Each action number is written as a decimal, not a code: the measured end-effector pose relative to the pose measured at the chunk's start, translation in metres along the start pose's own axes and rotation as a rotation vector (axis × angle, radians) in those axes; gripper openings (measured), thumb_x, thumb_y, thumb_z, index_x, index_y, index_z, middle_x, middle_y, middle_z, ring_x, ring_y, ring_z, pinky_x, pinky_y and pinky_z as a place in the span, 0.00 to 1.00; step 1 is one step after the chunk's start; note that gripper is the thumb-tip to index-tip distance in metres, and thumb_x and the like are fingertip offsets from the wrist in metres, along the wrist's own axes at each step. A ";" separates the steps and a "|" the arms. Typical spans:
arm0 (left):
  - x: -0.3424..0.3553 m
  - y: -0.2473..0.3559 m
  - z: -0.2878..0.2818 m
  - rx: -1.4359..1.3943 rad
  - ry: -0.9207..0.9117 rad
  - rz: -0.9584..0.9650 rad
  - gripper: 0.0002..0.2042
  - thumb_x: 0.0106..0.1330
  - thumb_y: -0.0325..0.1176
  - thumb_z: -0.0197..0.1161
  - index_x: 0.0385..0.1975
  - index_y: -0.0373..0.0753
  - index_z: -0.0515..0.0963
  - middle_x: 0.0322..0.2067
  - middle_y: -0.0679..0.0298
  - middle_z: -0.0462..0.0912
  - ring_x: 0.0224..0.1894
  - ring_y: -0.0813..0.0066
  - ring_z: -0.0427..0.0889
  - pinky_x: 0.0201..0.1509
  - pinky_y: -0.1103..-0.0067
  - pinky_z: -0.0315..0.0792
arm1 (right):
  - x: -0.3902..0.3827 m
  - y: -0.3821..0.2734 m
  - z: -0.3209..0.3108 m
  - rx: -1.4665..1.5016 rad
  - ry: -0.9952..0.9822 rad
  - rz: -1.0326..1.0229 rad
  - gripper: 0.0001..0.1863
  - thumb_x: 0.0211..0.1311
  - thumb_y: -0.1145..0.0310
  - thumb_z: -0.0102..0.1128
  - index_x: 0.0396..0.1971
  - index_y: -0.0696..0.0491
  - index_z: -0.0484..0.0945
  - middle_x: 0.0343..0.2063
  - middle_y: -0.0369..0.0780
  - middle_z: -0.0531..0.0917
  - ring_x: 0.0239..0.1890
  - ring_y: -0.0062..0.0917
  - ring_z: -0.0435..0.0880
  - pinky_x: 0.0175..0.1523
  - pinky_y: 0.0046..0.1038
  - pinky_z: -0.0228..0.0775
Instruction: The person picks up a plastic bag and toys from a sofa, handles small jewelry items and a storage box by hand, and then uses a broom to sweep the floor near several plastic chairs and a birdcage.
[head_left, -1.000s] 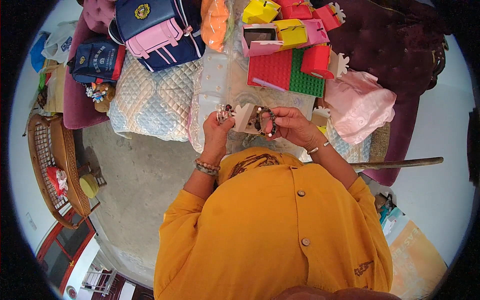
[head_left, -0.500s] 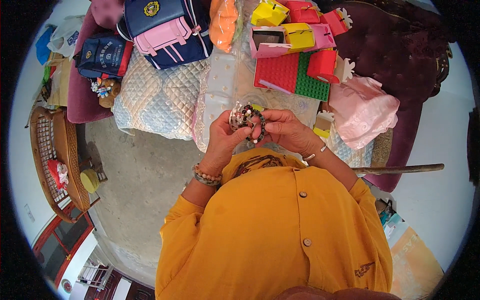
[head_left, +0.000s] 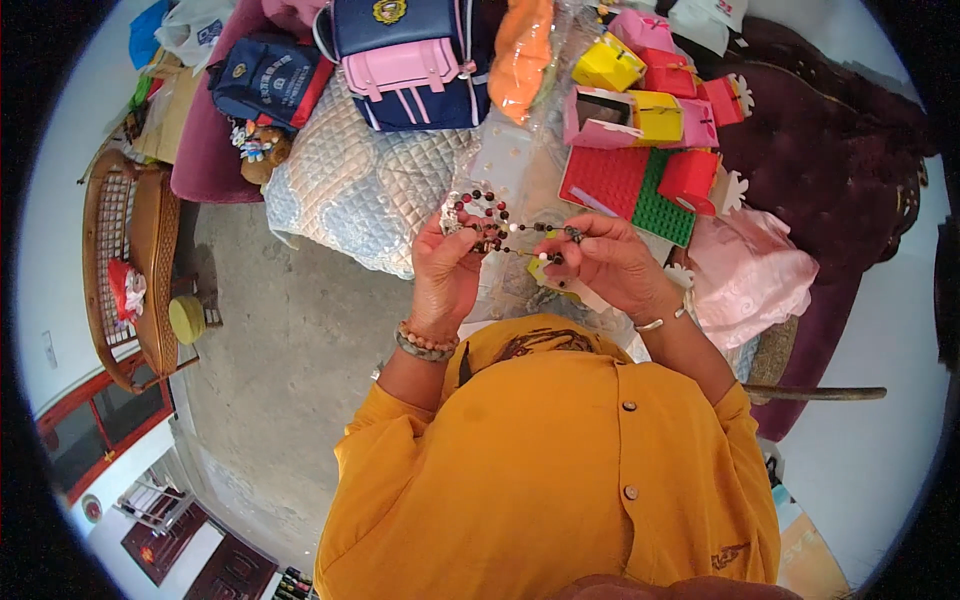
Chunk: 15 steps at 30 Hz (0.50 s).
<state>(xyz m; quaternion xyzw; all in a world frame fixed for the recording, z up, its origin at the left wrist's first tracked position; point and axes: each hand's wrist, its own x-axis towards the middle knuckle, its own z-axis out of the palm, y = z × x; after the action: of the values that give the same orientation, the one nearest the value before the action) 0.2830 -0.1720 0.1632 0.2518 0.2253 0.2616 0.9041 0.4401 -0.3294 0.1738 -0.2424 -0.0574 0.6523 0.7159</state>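
Note:
My left hand (head_left: 445,270) pinches a looped beaded bracelet (head_left: 496,207) of dark and red beads, with silvery pieces near the fingertips. My right hand (head_left: 622,268) is closed on a length of dark beads (head_left: 573,234). Two thin stretches with white beads span the gap between my hands. Whether this is one bracelet or several tangled together, I cannot tell. Beneath my hands lies the clear-covered table (head_left: 500,165), with a yellow piece (head_left: 553,275) partly hidden under the right fingers.
A red and green building baseplate (head_left: 620,180) and several small paper boxes (head_left: 660,118) lie beyond my right hand. The navy and pink school bag (head_left: 415,70) stands on a quilted cover (head_left: 375,165). Pink cloth (head_left: 755,270) lies at the right; a wooden stick (head_left: 820,393) juts out below it.
My hands have moved apart, and the beads that were bunched between them are now stretched across the gap. The whole view has shifted, with the surroundings lower and further right.

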 end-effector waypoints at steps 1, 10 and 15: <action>-0.001 0.004 -0.004 -0.008 0.001 0.014 0.11 0.57 0.23 0.60 0.40 0.36 0.74 0.36 0.61 0.81 0.42 0.67 0.81 0.53 0.70 0.74 | 0.002 -0.001 0.000 -0.003 -0.016 -0.013 0.14 0.59 0.75 0.57 0.45 0.57 0.76 0.33 0.40 0.81 0.54 0.38 0.75 0.54 0.39 0.72; -0.014 0.024 0.013 -0.083 -0.085 0.015 0.12 0.57 0.24 0.61 0.41 0.36 0.72 0.35 0.64 0.79 0.42 0.73 0.79 0.53 0.75 0.70 | 0.030 -0.001 0.033 -0.168 -0.054 0.058 0.16 0.60 0.74 0.55 0.48 0.60 0.73 0.37 0.45 0.81 0.47 0.34 0.80 0.52 0.36 0.74; -0.021 0.033 0.012 -0.145 -0.177 0.067 0.14 0.59 0.29 0.58 0.45 0.34 0.71 0.35 0.63 0.79 0.41 0.72 0.77 0.54 0.73 0.67 | 0.037 0.001 0.047 -0.195 -0.086 0.057 0.16 0.61 0.74 0.54 0.49 0.59 0.73 0.38 0.43 0.81 0.48 0.35 0.79 0.51 0.36 0.75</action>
<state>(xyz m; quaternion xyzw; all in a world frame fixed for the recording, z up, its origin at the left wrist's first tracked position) 0.2622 -0.1642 0.1972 0.2152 0.1163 0.2842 0.9271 0.4261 -0.2806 0.2056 -0.2841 -0.1441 0.6735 0.6670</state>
